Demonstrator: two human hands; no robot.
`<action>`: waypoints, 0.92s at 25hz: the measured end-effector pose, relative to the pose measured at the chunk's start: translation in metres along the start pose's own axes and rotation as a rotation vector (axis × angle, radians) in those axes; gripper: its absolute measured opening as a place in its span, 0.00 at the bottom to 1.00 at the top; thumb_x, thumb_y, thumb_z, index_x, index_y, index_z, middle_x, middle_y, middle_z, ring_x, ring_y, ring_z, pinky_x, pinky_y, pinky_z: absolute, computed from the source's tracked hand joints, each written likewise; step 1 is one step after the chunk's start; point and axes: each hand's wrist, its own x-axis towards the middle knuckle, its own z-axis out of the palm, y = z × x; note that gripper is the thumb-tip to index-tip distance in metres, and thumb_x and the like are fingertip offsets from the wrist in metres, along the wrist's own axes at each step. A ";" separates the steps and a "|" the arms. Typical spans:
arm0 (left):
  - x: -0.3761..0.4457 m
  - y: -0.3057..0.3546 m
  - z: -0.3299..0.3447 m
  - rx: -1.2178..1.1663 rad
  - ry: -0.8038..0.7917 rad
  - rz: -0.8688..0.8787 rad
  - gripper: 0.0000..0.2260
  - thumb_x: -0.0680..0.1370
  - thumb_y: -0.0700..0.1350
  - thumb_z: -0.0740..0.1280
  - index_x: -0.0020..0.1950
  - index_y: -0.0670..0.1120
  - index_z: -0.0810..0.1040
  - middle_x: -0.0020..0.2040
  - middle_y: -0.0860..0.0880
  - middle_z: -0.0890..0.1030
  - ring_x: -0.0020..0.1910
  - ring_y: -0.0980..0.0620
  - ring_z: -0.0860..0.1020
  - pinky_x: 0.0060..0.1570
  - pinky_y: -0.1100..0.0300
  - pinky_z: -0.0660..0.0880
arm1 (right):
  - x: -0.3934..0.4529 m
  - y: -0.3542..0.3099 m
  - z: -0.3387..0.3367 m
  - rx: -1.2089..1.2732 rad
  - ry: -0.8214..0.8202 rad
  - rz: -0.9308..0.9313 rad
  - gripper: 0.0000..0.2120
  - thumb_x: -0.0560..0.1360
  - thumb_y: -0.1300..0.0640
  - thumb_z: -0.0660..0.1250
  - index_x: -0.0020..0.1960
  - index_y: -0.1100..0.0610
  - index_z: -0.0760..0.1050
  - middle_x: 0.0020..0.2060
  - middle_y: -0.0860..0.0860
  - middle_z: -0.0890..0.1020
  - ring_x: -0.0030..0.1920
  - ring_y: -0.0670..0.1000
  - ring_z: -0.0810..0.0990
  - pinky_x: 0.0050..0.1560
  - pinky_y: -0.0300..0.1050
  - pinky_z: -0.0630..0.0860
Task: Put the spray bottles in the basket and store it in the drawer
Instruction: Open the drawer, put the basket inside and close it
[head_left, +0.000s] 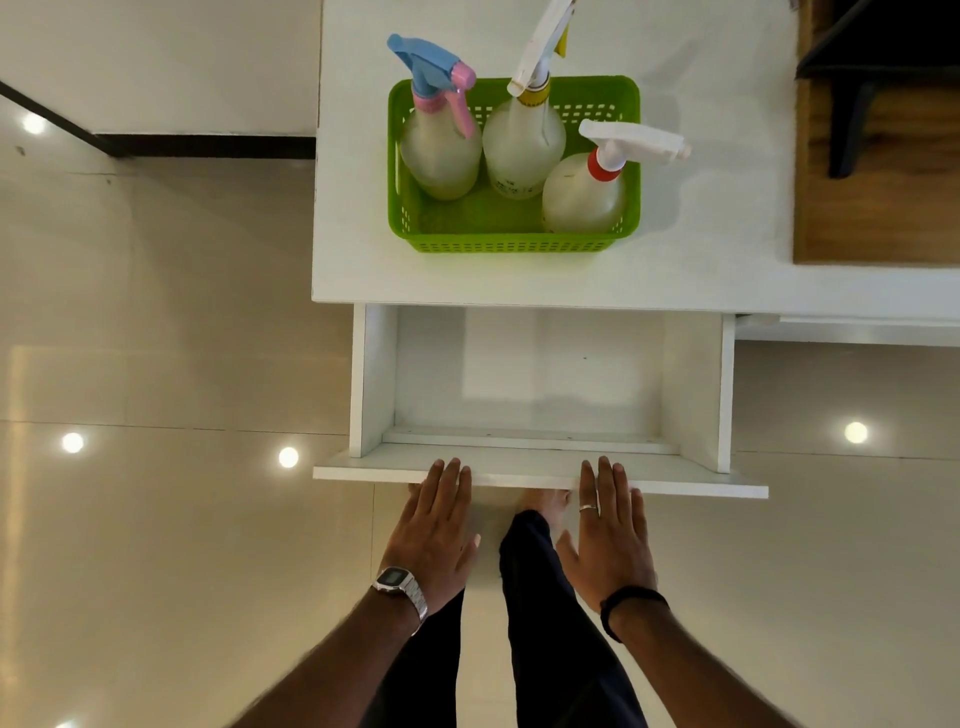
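Note:
A green plastic basket (511, 241) stands on the white cabinet top (701, 249). Three spray bottles stand upright in it: one with a blue and pink trigger (441, 150) at the left, one with a white and yellow trigger (522, 145) in the middle, one with a white trigger and red collar (587, 195) at the right. Below it a white drawer (530, 384) is pulled out and holds nothing. My left hand (434, 535) and my right hand (610, 535) are flat with fingers apart, fingertips over the drawer's front panel (691, 483).
A wooden surface (878, 208) with a dark stand lies at the far right of the cabinet top. Glossy beige floor tiles (156, 467) surround the cabinet. My legs in dark trousers (545, 613) stand right in front of the drawer.

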 end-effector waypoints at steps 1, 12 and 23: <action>-0.005 0.001 0.002 0.005 -0.001 -0.001 0.36 0.78 0.55 0.67 0.81 0.40 0.63 0.81 0.40 0.65 0.80 0.39 0.65 0.72 0.44 0.72 | -0.005 0.000 0.004 -0.003 -0.008 0.003 0.43 0.79 0.45 0.62 0.81 0.58 0.39 0.81 0.59 0.44 0.81 0.60 0.42 0.80 0.59 0.48; -0.050 0.009 0.031 0.003 -0.037 0.023 0.37 0.72 0.57 0.71 0.77 0.41 0.71 0.77 0.42 0.72 0.75 0.41 0.73 0.68 0.50 0.77 | -0.051 0.000 0.036 -0.006 -0.130 0.055 0.43 0.80 0.42 0.56 0.78 0.55 0.29 0.80 0.57 0.36 0.80 0.57 0.34 0.80 0.55 0.40; 0.025 -0.032 -0.046 -0.427 0.192 -0.068 0.26 0.85 0.55 0.56 0.82 0.48 0.61 0.83 0.50 0.61 0.82 0.51 0.61 0.81 0.55 0.60 | 0.029 0.016 -0.046 0.142 0.104 0.078 0.36 0.82 0.39 0.46 0.82 0.58 0.42 0.82 0.55 0.49 0.82 0.53 0.44 0.81 0.52 0.46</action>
